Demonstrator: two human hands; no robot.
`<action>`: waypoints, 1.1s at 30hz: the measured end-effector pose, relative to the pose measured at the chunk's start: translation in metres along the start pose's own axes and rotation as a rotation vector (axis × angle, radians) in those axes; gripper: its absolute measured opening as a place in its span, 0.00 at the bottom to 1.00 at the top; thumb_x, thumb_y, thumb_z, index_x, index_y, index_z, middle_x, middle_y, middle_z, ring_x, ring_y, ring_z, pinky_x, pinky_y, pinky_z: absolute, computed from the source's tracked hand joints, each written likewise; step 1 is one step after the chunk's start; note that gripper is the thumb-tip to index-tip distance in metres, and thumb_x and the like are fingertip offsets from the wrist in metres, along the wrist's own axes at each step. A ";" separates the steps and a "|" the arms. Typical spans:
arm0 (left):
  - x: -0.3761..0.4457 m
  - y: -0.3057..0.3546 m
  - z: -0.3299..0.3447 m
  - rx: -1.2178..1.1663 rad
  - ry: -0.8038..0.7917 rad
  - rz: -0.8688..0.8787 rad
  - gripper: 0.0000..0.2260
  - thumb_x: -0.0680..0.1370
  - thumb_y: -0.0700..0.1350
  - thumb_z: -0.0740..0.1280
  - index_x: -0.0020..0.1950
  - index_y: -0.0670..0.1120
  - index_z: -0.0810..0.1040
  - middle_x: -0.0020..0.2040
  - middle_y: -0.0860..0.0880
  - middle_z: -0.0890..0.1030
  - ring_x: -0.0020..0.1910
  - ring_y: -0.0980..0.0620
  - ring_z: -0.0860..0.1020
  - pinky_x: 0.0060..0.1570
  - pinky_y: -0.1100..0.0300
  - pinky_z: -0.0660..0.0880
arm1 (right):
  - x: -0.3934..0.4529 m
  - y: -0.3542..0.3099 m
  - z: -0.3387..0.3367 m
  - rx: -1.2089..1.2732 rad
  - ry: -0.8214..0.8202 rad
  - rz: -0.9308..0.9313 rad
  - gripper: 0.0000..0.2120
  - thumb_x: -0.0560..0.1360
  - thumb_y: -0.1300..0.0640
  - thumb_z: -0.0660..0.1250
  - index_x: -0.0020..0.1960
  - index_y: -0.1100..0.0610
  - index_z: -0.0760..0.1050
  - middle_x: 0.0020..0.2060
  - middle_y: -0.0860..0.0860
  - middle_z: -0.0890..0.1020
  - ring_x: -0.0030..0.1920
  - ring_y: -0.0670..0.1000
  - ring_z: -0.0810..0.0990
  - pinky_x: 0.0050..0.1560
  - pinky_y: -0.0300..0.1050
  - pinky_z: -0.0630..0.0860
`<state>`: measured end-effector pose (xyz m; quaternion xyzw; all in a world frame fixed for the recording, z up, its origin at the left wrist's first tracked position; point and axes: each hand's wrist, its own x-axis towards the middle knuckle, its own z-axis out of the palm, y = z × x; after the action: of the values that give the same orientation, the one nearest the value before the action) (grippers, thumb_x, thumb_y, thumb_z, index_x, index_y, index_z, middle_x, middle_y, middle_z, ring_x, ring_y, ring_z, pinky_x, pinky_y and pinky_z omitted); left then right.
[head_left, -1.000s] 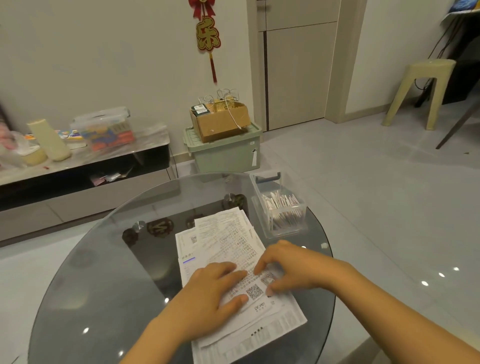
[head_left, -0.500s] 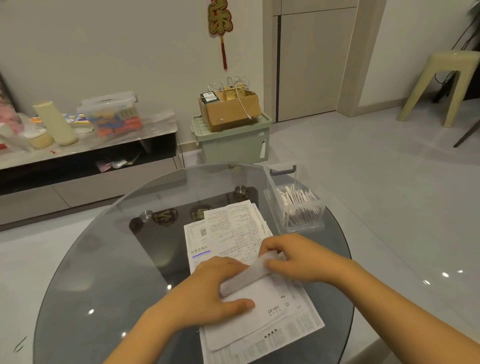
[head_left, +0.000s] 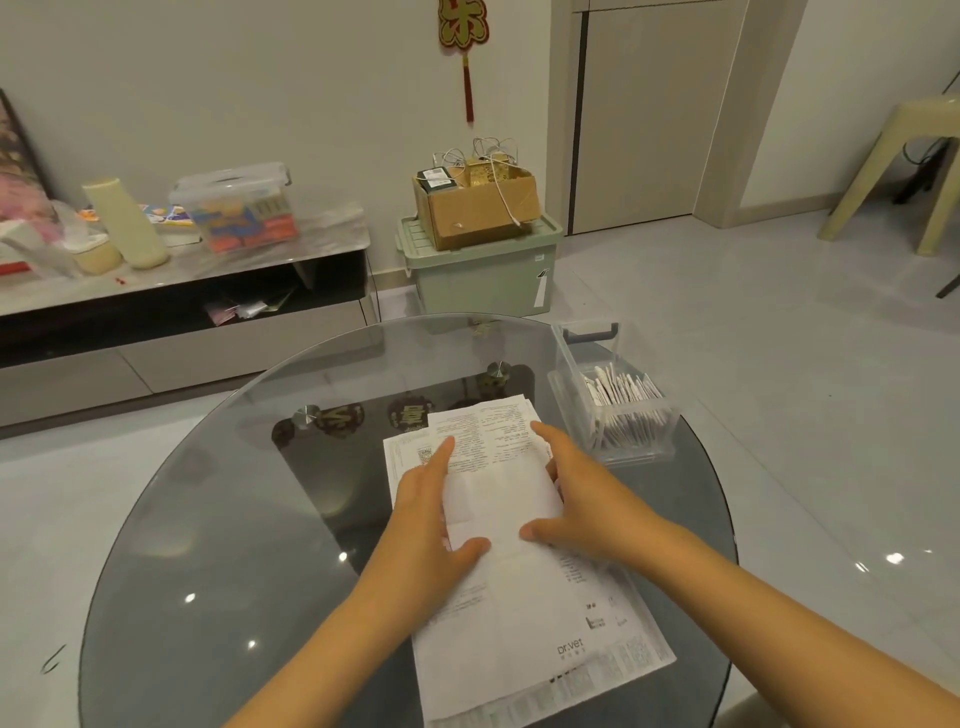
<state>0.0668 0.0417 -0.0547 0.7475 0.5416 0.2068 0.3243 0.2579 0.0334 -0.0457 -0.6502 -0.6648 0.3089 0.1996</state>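
**Folding a sheet on a paper stack.** Since the earlier frame the lifted flap has come down. The top white printed paper sheet (head_left: 501, 499) is now lying doubled over, its blank matte underside facing up. Both hands have moved from the rising fold to the flap's side edges.

The sheet is resting on a loose stack of white printed papers (head_left: 613, 670), just beside the clear rectangular plastic box (head_left: 660, 447) and nearer the viewer. The left hand (head_left: 428, 525) is pressing the flap edge farther from the box, fingers straight and thumb laid across the paper. The right hand (head_left: 592, 499) is pressing the edge toward the box, fingers extended and thumb flat. Neither hand is clenching or pinching anything.

The box is thin-walled and is holding upright white folded slips (head_left: 623, 395) (packed closely, like file cards). The stack is thin, limp and uneven, with corners fanning out beyond the fold on the box's side. Box and stack are both sitting on the round smoked-glass table (head_left: 208, 493), which is hard, glossy and probably slick.

Likely faults:
- Uneven pressure from the two hands could be setting the crease askew.
- The lower sheets could be sliding on the glass and dragging the fold off line.
- A wide sweep of the right hand could be knocking the box, which is standing close to the table's rim.
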 end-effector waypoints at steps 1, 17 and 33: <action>0.000 -0.002 0.000 0.060 -0.003 0.021 0.39 0.73 0.49 0.71 0.75 0.60 0.49 0.72 0.56 0.56 0.68 0.52 0.64 0.68 0.58 0.66 | 0.000 0.000 0.000 -0.031 -0.008 -0.008 0.49 0.67 0.49 0.75 0.75 0.43 0.44 0.66 0.48 0.65 0.64 0.50 0.69 0.63 0.47 0.71; -0.001 -0.007 -0.004 0.378 -0.067 0.214 0.15 0.77 0.59 0.62 0.62 0.59 0.75 0.64 0.65 0.70 0.66 0.65 0.63 0.73 0.55 0.42 | -0.006 0.003 -0.014 -0.414 -0.082 -0.317 0.16 0.74 0.46 0.64 0.61 0.45 0.75 0.61 0.42 0.74 0.65 0.44 0.65 0.67 0.40 0.59; 0.019 -0.013 0.004 0.024 0.213 0.073 0.19 0.76 0.45 0.69 0.66 0.52 0.71 0.60 0.58 0.69 0.57 0.58 0.72 0.56 0.71 0.69 | 0.015 0.000 0.014 -0.207 0.188 -0.142 0.25 0.75 0.45 0.65 0.69 0.45 0.63 0.64 0.44 0.72 0.64 0.47 0.67 0.62 0.43 0.65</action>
<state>0.0668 0.0608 -0.0679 0.7443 0.5477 0.2903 0.2484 0.2477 0.0466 -0.0578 -0.6448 -0.7157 0.1614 0.2142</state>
